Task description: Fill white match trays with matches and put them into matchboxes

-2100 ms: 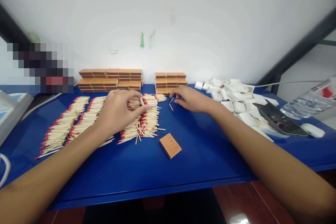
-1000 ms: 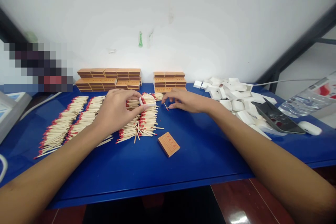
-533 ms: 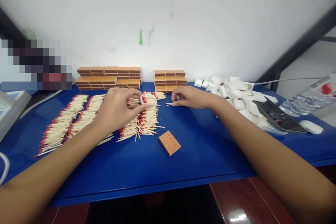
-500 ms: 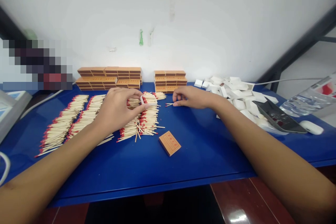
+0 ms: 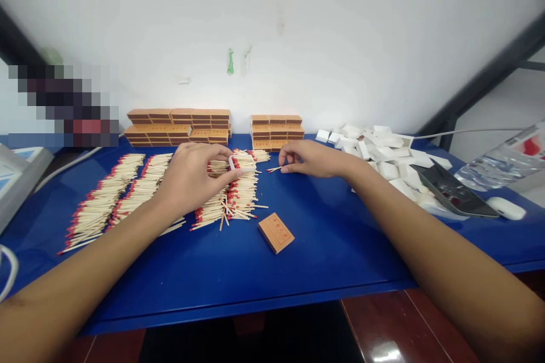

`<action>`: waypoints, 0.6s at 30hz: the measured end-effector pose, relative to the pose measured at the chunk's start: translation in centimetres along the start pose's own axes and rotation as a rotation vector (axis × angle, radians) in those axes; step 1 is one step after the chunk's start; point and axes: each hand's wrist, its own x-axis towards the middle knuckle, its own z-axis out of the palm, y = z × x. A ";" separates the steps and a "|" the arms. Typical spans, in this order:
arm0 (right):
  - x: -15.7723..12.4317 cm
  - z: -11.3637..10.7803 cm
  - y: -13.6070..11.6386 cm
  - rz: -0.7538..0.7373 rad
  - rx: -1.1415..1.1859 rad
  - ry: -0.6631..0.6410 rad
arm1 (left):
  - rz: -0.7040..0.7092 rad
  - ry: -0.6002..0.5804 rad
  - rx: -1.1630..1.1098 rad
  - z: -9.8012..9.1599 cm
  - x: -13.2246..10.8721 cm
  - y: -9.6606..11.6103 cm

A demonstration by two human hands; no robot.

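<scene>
My left hand [image 5: 196, 169] is closed on a small white matchbox tray [image 5: 246, 164], thumb at the near side and fingers at the far side. The tray is held over the rightmost rows of red-tipped matches [image 5: 242, 195]. To the right of it, my right hand [image 5: 304, 157] pinches a few matches [image 5: 273, 169], their red heads pointing left. Nearer to me, an orange matchbox cover [image 5: 276, 232] with red print lies on the blue table [image 5: 323, 238]. More match rows [image 5: 102, 198] spread to the left, partly behind my left forearm.
Stacked orange matchboxes [image 5: 177, 127] and a smaller stack [image 5: 276, 131] stand along the wall. White trays [image 5: 383, 150] are heaped at the right, beside a phone [image 5: 453, 188], a white mouse [image 5: 506, 208] and a plastic bottle [image 5: 502, 156]. A white device [image 5: 25, 181] sits far left.
Both hands stay almost in place, the left still on the tray. The matches in my right hand have shifted very slightly. The whole view has moved a little.
</scene>
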 end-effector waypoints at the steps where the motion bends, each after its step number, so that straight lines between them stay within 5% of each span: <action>1: 0.0 0.0 -0.1 -0.004 -0.005 -0.002 | 0.001 0.000 -0.006 0.0 0.0 0.0; 18: -0.1 -0.4 0.1 0.031 0.013 -0.030 | 0.010 -0.001 -0.001 0.0 -0.1 0.0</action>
